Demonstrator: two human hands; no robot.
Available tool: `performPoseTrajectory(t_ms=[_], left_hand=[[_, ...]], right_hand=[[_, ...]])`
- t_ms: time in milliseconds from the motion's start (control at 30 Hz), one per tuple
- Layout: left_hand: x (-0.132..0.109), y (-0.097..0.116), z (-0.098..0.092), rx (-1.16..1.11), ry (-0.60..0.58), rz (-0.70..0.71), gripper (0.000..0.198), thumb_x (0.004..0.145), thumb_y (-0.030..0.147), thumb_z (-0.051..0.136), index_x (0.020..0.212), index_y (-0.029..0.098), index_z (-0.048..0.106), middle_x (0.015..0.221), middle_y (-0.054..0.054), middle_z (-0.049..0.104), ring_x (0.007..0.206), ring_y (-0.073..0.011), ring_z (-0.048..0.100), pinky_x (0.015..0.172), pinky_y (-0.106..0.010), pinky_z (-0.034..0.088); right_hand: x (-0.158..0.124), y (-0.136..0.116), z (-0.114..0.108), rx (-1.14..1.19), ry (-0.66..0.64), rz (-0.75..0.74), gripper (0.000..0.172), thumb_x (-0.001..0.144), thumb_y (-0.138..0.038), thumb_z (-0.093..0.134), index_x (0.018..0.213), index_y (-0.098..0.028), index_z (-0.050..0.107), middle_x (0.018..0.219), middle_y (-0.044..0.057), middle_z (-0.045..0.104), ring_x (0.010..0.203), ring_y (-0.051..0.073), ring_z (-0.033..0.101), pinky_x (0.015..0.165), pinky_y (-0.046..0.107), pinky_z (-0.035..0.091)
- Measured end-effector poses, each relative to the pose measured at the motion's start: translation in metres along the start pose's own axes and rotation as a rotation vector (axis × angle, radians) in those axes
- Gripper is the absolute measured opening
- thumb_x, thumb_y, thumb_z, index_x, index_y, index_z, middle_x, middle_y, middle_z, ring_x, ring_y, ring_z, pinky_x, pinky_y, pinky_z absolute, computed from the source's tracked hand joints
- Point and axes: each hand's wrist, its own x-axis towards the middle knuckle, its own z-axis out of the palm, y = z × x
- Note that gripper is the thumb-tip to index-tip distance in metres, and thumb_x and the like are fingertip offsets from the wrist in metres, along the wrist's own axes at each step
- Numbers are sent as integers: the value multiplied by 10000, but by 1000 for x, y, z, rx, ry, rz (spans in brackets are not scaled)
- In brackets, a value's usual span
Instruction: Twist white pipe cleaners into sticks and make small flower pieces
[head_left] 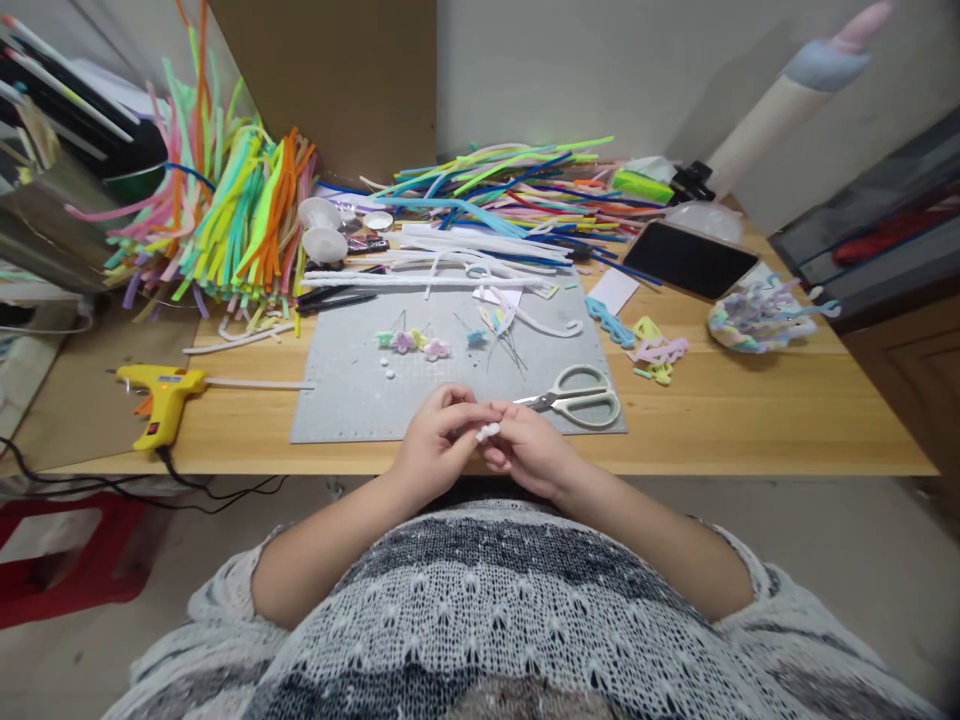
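Note:
My left hand [439, 440] and my right hand [532, 450] meet over the mat's front edge. Between their fingertips is a small, bumpy white pipe cleaner piece [488, 432], pinched from both sides and partly covered. Scissors [574, 397] with pale handles lie on the grey cutting mat [345, 410], their blades reaching behind my right hand. Farther back on the mat, small pastel pipe cleaner flowers [405, 342] sit in a row, some with thin wires. A blue piece [476, 338] lies to their right, and little white balls [388, 368] lie in front.
A yellow glue gun [165, 395] with a glue stick in it rests at left, its cord hanging over the table edge. Bundled pipe cleaners [247, 210] stand behind it; loose ones [495, 190] cover the back. A phone [690, 258] and pastel zigzag pieces [660, 350] lie at right.

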Motion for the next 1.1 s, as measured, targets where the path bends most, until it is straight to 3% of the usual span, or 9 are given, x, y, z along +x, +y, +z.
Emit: performPoseTrajectory(t_ms=[133,267,367,467,567,667,767,900,1100], left_hand=[[0,0,0,79,-13,68,273,828,101,485,1021,232,626,947,-47,492,905,-161,499,793,-339,432],[0,1,0,57,28,-4,205,848,128,475,978,196,619,937,-54,516,906,-162,514,800,-334,433],[0,4,-1,14,54,-28,149,837,186,530,966,185,603,935,-56,528,868,-157,522,765,-317,442],[0,7,-1,32,-25,44,203,767,226,642,963,193,598,914,-52,551,862,-168,526,772,-330,444],[-1,8,0,55,-73,79,133,776,197,625,908,192,615,905,-58,580,882,-175,534,792,-346,441],[-1,8,2,-29,-19,-42,51,811,198,575,826,183,622,841,-50,605,845,-164,552,780,-339,441],[0,5,0,-379,67,-328,77,794,249,603,783,173,595,710,-13,605,677,-118,552,668,-277,448],[4,0,-5,-815,94,-641,186,703,282,691,736,149,565,581,31,531,503,-53,458,485,-184,351],[9,1,-8,-732,45,-681,241,647,272,742,701,146,545,537,42,489,451,-38,402,429,-172,278]], right_hand=[[1,-2,-2,102,32,66,87,624,-106,563,684,-142,513,470,-66,428,378,16,321,361,143,206],[2,-4,-3,217,38,188,110,641,-107,576,712,-142,499,501,-64,407,412,11,296,378,136,184],[3,-4,-2,180,63,132,138,669,-155,611,773,-140,521,538,-58,429,413,5,271,374,142,164],[3,-2,0,106,167,22,172,661,-177,646,770,-150,516,599,-40,473,443,16,320,382,154,209],[4,1,2,77,211,-22,203,645,-192,670,758,-164,503,624,-35,493,487,37,388,414,166,277],[4,4,2,68,176,-38,228,666,-260,680,781,-169,506,578,-54,483,453,34,382,408,165,266],[1,3,-1,-10,143,-118,220,732,-345,628,813,-163,535,595,-46,503,459,42,421,414,176,281],[-5,-2,-2,-263,152,-291,199,769,-340,593,885,-182,557,698,-29,549,537,59,476,491,202,360],[-8,-4,-2,-649,114,-352,116,734,-263,620,784,-177,560,738,0,581,680,109,518,652,274,414]])
